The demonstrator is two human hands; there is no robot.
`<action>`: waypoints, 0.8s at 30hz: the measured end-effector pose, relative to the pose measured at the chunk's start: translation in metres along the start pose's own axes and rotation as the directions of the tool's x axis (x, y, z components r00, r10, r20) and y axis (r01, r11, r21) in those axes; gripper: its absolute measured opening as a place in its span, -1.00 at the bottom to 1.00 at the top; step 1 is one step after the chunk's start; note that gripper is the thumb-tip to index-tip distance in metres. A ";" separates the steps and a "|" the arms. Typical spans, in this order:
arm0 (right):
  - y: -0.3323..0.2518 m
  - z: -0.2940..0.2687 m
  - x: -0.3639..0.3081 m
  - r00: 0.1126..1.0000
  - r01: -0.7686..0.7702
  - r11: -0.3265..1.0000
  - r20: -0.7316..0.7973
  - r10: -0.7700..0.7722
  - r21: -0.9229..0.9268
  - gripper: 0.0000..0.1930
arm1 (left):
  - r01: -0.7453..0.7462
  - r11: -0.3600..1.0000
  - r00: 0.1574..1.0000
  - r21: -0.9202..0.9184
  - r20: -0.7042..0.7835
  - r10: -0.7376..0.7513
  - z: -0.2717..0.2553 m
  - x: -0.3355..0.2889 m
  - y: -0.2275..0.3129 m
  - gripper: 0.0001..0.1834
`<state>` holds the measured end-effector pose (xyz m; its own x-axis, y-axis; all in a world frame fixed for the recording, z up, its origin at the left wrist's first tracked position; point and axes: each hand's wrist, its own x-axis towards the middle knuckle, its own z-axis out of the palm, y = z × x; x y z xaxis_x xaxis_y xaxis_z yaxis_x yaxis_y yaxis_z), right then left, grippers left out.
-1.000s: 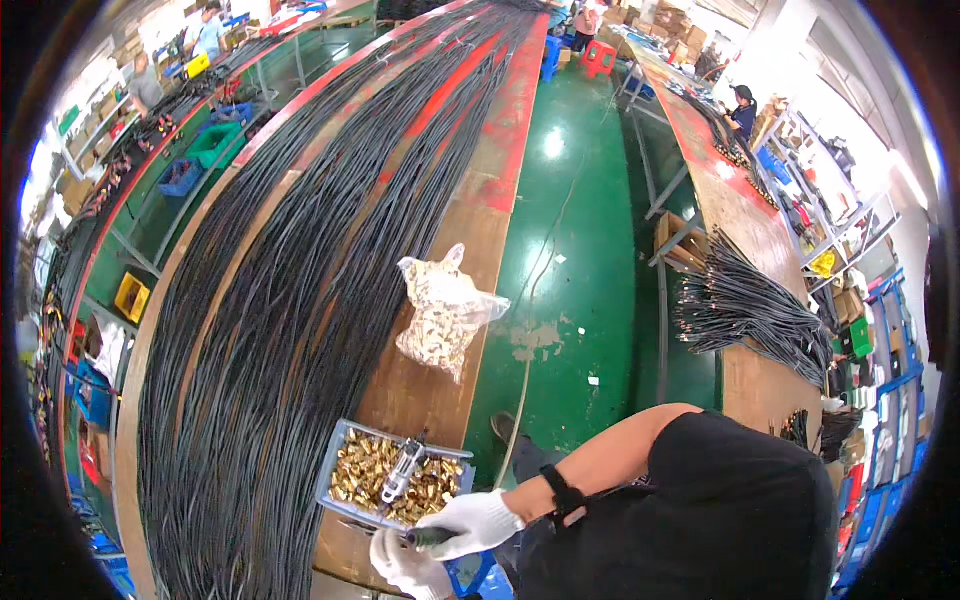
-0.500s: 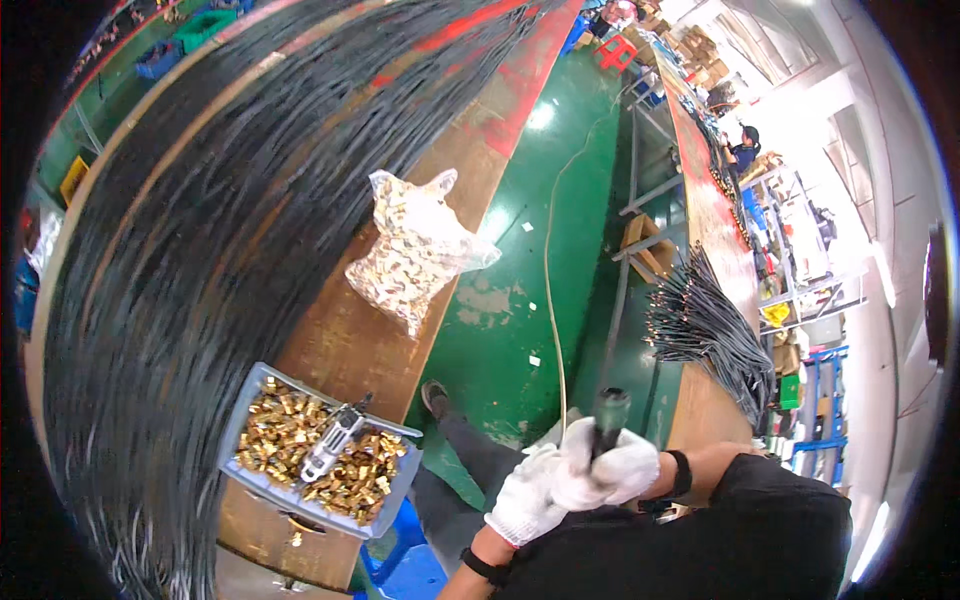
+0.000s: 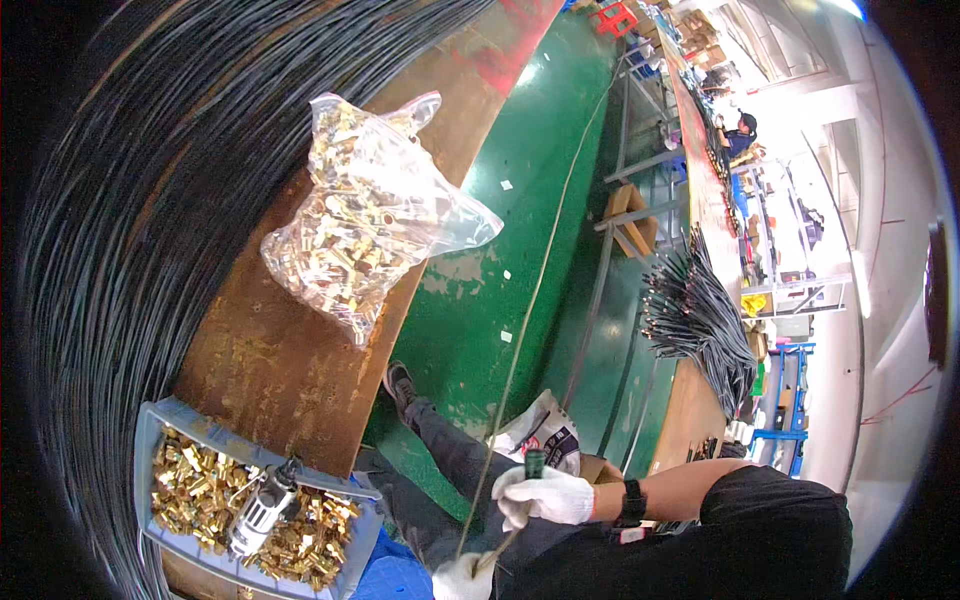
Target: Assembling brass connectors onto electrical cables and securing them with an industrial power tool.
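My white-gloved right hand (image 3: 548,497) is closed around a short dark cylinder (image 3: 535,463) whose dark green end sticks up above the fingers; its lower part is hidden. Below and to the left, at the lower edge, my gloved left hand (image 3: 462,580) is closed on a thin tan cord (image 3: 507,546) that rises toward the right hand. A long pale line (image 3: 545,250) crosses the floor and reaches down to the left glove; whether it joins the cord I cannot tell. To the left, a silver-and-black hand tool (image 3: 262,512) lies on brass fittings (image 3: 190,490) in a grey-blue bin (image 3: 150,440).
A clear plastic bag of metal fittings (image 3: 350,230) lies on the wooden table (image 3: 265,385), beside long black cables (image 3: 150,200). Cable bundles (image 3: 700,330) hang over the right bench. A white printed sack (image 3: 543,432) and blue stool (image 3: 395,572) stand near my legs. Someone (image 3: 741,135) sits farther off.
My hands have come apart: the left has dropped down and left, the right has moved left and down with the dark cylinder. The view has shifted, bringing the bag and bin closer.
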<state>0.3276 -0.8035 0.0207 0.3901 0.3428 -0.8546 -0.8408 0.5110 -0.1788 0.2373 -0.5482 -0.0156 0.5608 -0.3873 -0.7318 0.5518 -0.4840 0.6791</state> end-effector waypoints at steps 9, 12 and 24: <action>0.043 -0.041 0.042 0.997 -0.074 0.784 -0.025 0.075 -0.616 -0.60 | 0.271 0.945 0.957 -0.182 -0.054 -0.285 0.025 -0.040 -0.047 -0.53; 0.030 -0.042 0.044 0.995 0.075 0.386 0.041 -0.096 -0.919 -0.47 | 0.255 0.906 0.956 -0.339 -0.053 -0.289 0.026 -0.044 -0.045 -0.60; -0.062 -0.079 0.017 0.991 0.055 -0.814 0.134 -0.028 -0.578 -0.68 | 0.308 0.526 0.904 -0.793 0.072 -0.422 -0.052 -0.109 0.032 -0.54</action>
<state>0.3570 -0.8918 -0.0214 0.4607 0.4311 -0.7759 0.4892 -0.8527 -0.1833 0.2256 -0.4808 0.0885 0.2299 -0.2019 -0.9520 0.9524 0.2479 0.1774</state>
